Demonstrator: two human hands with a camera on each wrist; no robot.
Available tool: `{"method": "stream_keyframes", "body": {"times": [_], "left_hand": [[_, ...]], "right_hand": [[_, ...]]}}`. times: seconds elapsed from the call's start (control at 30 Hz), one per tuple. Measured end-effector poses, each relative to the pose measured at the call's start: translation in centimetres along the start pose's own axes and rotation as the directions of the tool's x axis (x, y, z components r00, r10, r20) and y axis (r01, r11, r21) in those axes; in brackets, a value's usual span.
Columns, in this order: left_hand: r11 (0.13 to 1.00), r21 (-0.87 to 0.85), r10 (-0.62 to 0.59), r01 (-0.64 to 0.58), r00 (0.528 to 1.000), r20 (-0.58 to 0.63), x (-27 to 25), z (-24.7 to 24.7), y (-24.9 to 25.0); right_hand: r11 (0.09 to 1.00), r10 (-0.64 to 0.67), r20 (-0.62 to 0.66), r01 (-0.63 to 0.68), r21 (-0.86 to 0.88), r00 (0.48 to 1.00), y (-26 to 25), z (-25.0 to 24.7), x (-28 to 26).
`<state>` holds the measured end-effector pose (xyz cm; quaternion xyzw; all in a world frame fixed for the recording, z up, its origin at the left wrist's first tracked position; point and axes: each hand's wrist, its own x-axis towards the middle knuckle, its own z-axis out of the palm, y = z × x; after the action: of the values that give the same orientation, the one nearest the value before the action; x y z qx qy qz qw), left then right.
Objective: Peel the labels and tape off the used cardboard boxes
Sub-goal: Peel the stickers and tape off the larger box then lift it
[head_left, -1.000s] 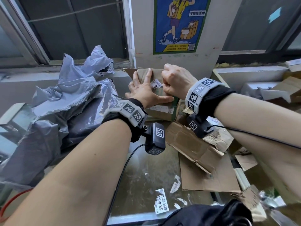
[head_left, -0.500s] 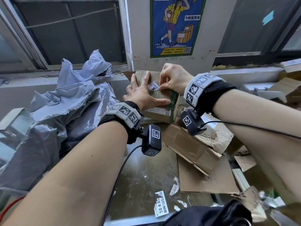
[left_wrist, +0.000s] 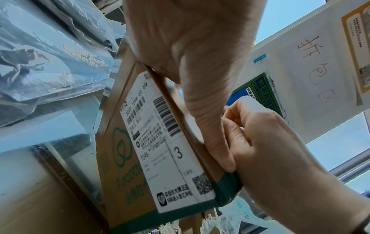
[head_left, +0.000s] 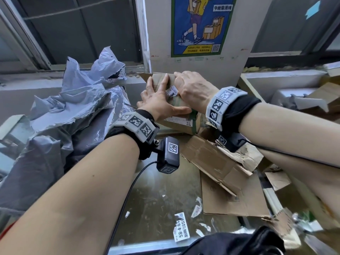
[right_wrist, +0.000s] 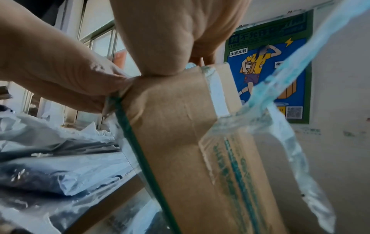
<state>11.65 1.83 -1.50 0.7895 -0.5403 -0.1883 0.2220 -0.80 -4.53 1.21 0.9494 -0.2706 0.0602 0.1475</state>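
Two hands share the cardboard box (head_left: 161, 83): left hand (head_left: 158, 103) flat, fingers straight, steadying it (against the pull); right hand (head_left: 193, 89) curled, apparently pinching the small label (head_left: 172, 91).

Bare forearms. Each wrist: black cuff (head_left: 239, 112) under a grey band (head_left: 137, 125) of black-and-white square markers. Below the left band, a black tagged camera block (head_left: 168, 156), black cable (head_left: 125, 197) trailing.

Matt brown cardboard box (head_left: 176, 100), glossy clear tape (right_wrist: 226, 152), paper label (left_wrist: 166, 142); crinkled shiny grey plastic bags (head_left: 73, 111).
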Motion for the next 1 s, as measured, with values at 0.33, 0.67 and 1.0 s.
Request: {"method": "stream_keyframes", "body": {"times": [0.33, 0.67, 1.0], "left_hand": [[1.000, -0.002, -0.015, 0.015, 1.000, 0.009, 0.2, -0.1, -0.1], [1.000, 0.015, 0.008, -0.008, 1.000, 0.022, 0.1, -0.3, 0.1], [1.000, -0.004, 0.026, -0.026, 0.999, 0.020, -0.3, -0.2, -0.6]], "right_hand": [[0.846, 0.205, 0.023, -0.189, 0.499, 0.978, 1.8, -1.2, 1.4], [0.791, 0.276, 0.074, -0.271, 0.548, 0.958, 1.1, -1.4, 1.1], [0.906, 0.154, 0.021, -0.149, 0.396, 0.988, 0.8, -1.5, 1.5]]}}
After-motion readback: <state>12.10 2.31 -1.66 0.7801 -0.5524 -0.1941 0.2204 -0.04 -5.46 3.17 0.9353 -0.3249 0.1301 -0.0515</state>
